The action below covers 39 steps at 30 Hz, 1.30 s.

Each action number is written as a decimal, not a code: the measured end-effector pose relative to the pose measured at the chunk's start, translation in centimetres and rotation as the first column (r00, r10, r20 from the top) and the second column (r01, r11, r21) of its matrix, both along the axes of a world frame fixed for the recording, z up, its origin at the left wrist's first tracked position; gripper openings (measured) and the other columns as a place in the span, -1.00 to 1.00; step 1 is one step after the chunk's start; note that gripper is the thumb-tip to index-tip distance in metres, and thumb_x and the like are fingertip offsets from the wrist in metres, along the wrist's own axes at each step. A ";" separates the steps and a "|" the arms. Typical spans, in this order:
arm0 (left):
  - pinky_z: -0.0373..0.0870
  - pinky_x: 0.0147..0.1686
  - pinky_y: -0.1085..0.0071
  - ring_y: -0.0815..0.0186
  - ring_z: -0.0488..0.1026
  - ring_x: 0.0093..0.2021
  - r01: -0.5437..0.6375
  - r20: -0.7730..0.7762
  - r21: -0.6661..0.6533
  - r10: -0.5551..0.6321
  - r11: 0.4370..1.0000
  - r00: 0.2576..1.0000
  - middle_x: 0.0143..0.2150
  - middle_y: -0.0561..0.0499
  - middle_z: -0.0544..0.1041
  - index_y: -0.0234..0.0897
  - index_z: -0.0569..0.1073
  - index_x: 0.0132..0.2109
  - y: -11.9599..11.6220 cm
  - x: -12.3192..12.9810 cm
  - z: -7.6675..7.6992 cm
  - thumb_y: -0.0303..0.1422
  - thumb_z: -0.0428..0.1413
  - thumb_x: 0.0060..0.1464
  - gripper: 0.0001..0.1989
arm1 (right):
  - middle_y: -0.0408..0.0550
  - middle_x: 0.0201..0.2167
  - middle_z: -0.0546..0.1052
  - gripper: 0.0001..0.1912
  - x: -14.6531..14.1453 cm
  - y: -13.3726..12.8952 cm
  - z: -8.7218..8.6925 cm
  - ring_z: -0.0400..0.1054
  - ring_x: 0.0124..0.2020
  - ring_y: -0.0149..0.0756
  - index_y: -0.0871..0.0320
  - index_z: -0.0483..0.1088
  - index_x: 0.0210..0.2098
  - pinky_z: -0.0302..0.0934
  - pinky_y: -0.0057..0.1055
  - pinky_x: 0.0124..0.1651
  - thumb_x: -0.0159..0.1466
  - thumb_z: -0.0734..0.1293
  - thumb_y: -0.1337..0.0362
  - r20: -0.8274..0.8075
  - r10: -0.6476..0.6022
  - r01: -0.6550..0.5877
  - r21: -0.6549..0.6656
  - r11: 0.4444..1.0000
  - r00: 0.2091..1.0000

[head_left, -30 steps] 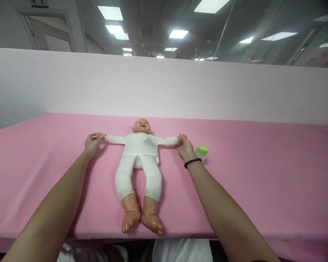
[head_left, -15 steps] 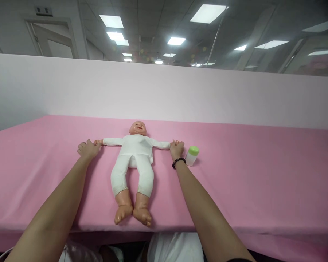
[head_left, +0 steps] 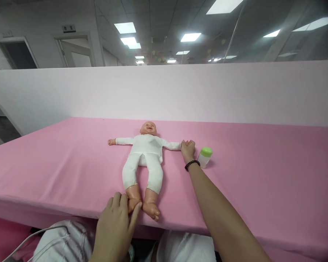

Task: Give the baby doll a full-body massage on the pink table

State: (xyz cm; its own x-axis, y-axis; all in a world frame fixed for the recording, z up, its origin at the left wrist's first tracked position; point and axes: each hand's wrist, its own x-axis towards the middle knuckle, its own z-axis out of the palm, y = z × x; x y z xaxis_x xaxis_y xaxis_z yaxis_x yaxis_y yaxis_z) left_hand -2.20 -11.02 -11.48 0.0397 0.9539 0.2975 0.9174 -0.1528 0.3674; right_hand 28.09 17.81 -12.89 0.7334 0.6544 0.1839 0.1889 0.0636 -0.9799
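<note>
A baby doll in a white long-sleeved top and trousers lies on its back on the pink-covered table, arms spread and bare feet towards me. My left hand is at the doll's foot on the left, fingers on one side and thumb on the other, partly hiding it. The doll's arm on the right ends in my right hand, whose fingers are closed around the small hand. Just right of my wrist stands a clear bottle with a green cap, leaning slightly in view.
A pink sheet covers the table. Behind it rises a white partition with glass above. A thin cable runs at the lower left, near my knee.
My left hand has let go of the doll's hand on the left and come down to its foot. My right hand still holds the other hand. The view has turned slightly left.
</note>
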 end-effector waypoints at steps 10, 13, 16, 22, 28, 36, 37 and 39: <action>0.54 -0.19 0.11 0.02 0.52 -0.10 -0.156 0.381 0.290 0.035 0.944 0.924 -0.09 -0.09 0.49 -0.10 0.44 -0.03 1.8 -4.4 3.7 0.03 0.08 0.16 -0.62 | 0.11 0.00 0.50 -0.26 -1.7 -1.2 2.7 0.44 -0.05 -0.22 0.25 0.25 0.18 0.36 -0.33 -0.01 0.04 0.49 0.28 -0.328 -0.048 0.082 0.090 0.993 0.944; 0.54 -0.15 0.19 0.09 0.53 -0.10 -0.113 0.385 0.392 -0.052 0.913 0.922 0.00 -0.11 0.48 -0.15 0.43 0.10 5.7 -3.2 7.3 -0.07 0.10 0.19 -0.59 | 0.05 -0.11 0.56 -0.66 -3.7 -2.5 4.8 0.46 -0.09 -0.21 0.24 0.44 -0.12 0.36 -0.31 0.00 0.12 0.43 0.27 -0.162 0.069 -0.016 0.306 0.952 0.984; 0.51 -0.07 0.19 0.14 0.53 -0.09 0.069 0.338 0.420 -0.227 0.905 0.914 0.06 -0.16 0.46 -0.22 0.38 0.18 11.9 -1.2 9.3 -0.20 0.11 0.21 -0.57 | -0.01 -0.05 0.57 -0.74 -6.7 -4.3 6.2 0.45 -0.02 -0.26 0.17 0.45 -0.08 0.33 -0.31 0.08 0.21 0.35 0.32 0.134 0.165 -0.211 0.508 0.835 0.977; 0.50 -0.15 0.18 0.11 0.48 -0.14 0.270 0.176 0.292 -0.329 0.918 0.928 -0.12 -0.16 0.46 -0.26 0.43 0.10 18.6 1.0 8.1 -0.34 0.08 0.21 -0.68 | -0.03 0.00 0.57 -0.71 -10.5 -6.1 5.4 0.43 0.05 -0.16 0.06 0.48 0.00 0.25 -0.15 0.17 0.36 0.23 0.38 0.800 0.309 -0.708 0.193 0.680 0.515; 0.57 -0.15 0.26 0.12 0.54 -0.05 0.068 0.394 0.395 -0.236 0.916 0.888 0.09 -0.11 0.48 -0.14 0.41 0.10 10.4 -2.8 7.9 -0.11 0.14 0.18 -0.61 | 0.00 -0.01 0.57 -0.72 -7.5 -4.6 5.5 0.46 -0.03 -0.25 0.12 0.46 0.01 0.35 -0.29 0.04 0.36 0.27 0.22 0.356 0.239 -0.374 0.381 0.846 0.903; 0.61 -0.28 0.19 0.01 0.59 -0.12 -0.123 0.376 0.183 0.047 0.975 0.926 -0.08 -0.06 0.60 -0.02 0.45 0.00 0.9 -8.5 -1.5 0.05 0.12 0.08 -0.58 | 0.09 -0.17 0.58 -0.88 -2.1 -1.2 3.3 0.50 -0.11 -0.21 0.26 0.45 -0.29 0.39 -0.34 -0.05 0.23 0.29 0.35 -0.437 -0.076 0.119 0.072 0.990 0.896; 0.60 -0.22 0.15 0.01 0.58 -0.11 -0.118 0.352 0.179 0.049 0.977 0.935 -0.07 -0.06 0.59 -0.01 0.44 0.01 0.8 -8.4 -1.9 0.04 0.12 0.09 -0.59 | 0.09 -0.18 0.58 -0.88 -2.3 -1.3 3.4 0.50 -0.11 -0.21 0.26 0.45 -0.28 0.39 -0.34 -0.05 0.19 0.30 0.38 -0.436 -0.072 0.114 0.069 0.991 0.897; 0.58 -0.19 0.12 0.01 0.55 -0.07 -0.141 0.333 0.213 0.063 0.967 0.941 -0.03 -0.05 0.57 0.02 0.43 0.03 1.3 -7.7 -1.3 0.04 0.10 0.11 -0.60 | 0.05 -0.10 0.58 -0.77 -3.4 -1.9 4.3 0.48 -0.06 -0.26 0.24 0.46 -0.17 0.36 -0.36 0.04 0.17 0.30 0.43 -0.350 -0.021 0.090 0.181 0.979 0.936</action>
